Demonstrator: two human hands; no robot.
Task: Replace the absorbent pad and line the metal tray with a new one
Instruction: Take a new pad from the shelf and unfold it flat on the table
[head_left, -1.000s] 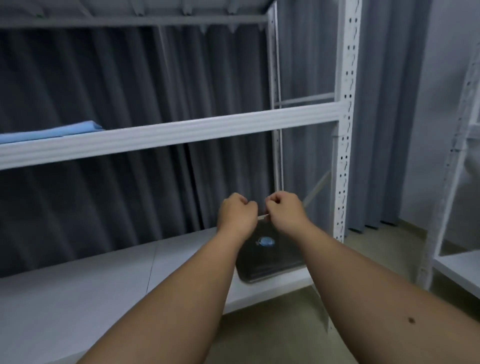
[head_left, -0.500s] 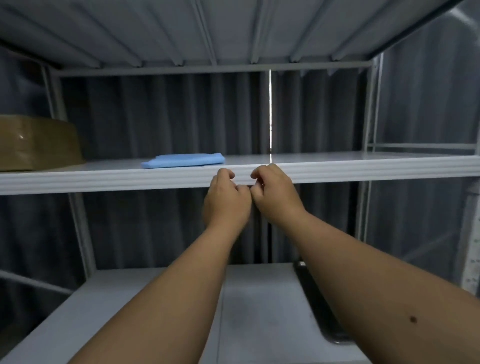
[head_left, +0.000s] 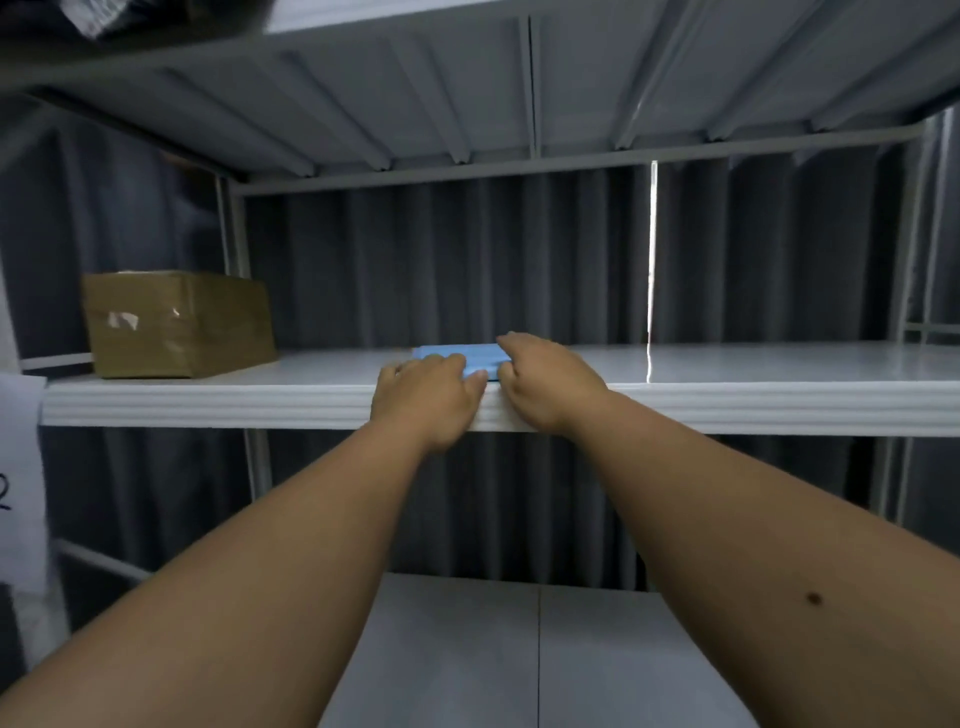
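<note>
Left hand (head_left: 426, 397): reaching over the front edge of the middle shelf, palm down, fingers lying loosely bent on the near left part of the blue pad, thumb tip touching the pad's near edge. Whether the fingers are gripping or only resting cannot be told.
Right hand (head_left: 545, 382): lying on the right end of the pad, fingers curling over its far right corner, thumb tucking in at the near edge. The grip appears to be closing around the pad's side.
Blue absorbent pad (head_left: 480, 358): lying flat and folded on the middle shelf, close to the front lip, between and under both hands.
Middle shelf (head_left: 753, 400): white metal, running across the whole view, its ribbed front lip passing beneath both wrists.
Cardboard box (head_left: 176, 322): brown, taped, sitting on the same shelf well to the left of the pad.
Lower shelf (head_left: 519, 649): white surface showing between the forearms.
Curtain (head_left: 467, 260): dark grey, pleated, hanging behind the rack.
Paper sheet (head_left: 21, 478): white, hanging at the left edge.
</note>
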